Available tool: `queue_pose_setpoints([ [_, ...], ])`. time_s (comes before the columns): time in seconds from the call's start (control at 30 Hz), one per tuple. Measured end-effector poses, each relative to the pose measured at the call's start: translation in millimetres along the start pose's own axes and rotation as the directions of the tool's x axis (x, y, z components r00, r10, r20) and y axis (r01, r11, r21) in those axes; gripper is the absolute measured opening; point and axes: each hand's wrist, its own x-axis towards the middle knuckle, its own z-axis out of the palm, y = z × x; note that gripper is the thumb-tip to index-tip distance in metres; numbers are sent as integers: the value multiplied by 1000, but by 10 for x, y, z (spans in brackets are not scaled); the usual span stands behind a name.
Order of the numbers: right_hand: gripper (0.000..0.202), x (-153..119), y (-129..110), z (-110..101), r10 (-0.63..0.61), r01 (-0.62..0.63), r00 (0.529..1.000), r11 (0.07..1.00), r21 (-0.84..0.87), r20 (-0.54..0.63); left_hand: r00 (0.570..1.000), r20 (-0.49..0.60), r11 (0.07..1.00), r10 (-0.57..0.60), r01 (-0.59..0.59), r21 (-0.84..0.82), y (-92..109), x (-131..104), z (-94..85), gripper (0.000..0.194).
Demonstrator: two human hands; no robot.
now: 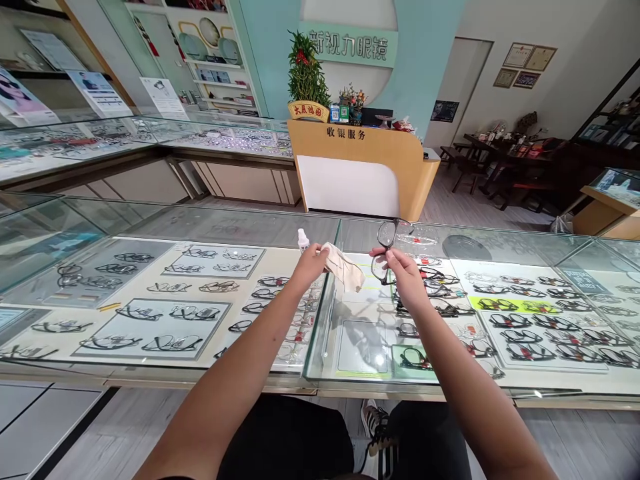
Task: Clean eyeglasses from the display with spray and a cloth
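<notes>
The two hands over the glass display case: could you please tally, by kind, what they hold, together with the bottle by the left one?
Eyeglasses, in the right hand: 1
Cloth, in the left hand: 1
White bottle, by the left hand: 1
Total: 3

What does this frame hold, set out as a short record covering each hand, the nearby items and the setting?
Left hand: holds a cream cloth
Right hand: holds dark-framed eyeglasses, lenses one above the other
Nearby: white bottle just beyond the left hand
Counter: glass display case with rows of displayed eyeglasses
Background: cashier desk bearing a leafy plant; wall sign above
</notes>
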Motion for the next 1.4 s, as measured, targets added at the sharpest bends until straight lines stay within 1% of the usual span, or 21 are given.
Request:
queue_pose_setpoints([
  [0.07,38,-9,-18,7,-2,2,1000,1000,-9,8,999,25,993,-36,39,-116,62,-10,-20,14],
  [0.1,39,-14,-26,10,-4,4,1000,1000,-19,12,998,42,978,-48,56,-200,95,-24,-31,14],
  [0.17,40,-23,-41,18,-10,11,1000,999,-36,22,995,90,918,-52,83,-387,158,-63,-54,16],
  [0.23,40,-29,-48,27,-11,12,999,999,-36,35,989,150,844,-12,90,-528,215,-107,-71,18],
  [0.3,39,-32,-46,38,-10,11,999,1000,-24,51,979,198,782,54,82,-618,257,-152,-70,19],
  [0.4,39,-35,-24,64,-9,10,996,1000,-13,86,965,209,708,158,36,-705,291,-229,-20,20],
  [0.47,41,-38,-4,90,-3,5,994,1000,-16,113,956,208,675,204,17,-738,299,-294,37,21],
  [0.6,45,-50,29,151,15,-12,988,1000,-17,156,925,268,633,270,39,-773,306,-422,138,20],
  [0.7,45,-59,33,179,19,-19,984,1000,0,176,894,319,594,316,76,-801,302,-462,167,16],
  [0.73,45,-61,31,184,17,-18,985,1000,3,174,893,320,584,316,83,-808,297,-464,171,17],
  [0.8,45,-66,23,189,10,-11,985,1000,5,171,912,293,591,288,72,-803,280,-459,180,20],
  [0.87,45,-73,16,197,0,-2,984,1000,6,180,930,254,635,267,29,-772,256,-455,199,26],
  [1.0,46,-101,1,244,-15,13,976,1000,9,218,935,203,706,292,-68,-705,222,-483,245,43],
  [1.07,47,-119,-14,278,-19,16,972,1000,16,234,937,173,729,305,-113,-675,223,-509,255,44],
  [1.17,48,-140,-44,320,-15,7,964,1000,30,264,928,170,755,332,-153,-638,242,-542,252,43],
  [1.3,53,-149,-69,341,0,-4,959,1000,13,283,923,159,744,351,-172,-646,267,-559,242,55],
  [1.4,55,-147,-66,334,-12,11,960,1000,4,279,910,209,777,357,-166,-607,276,-567,236,60],
])
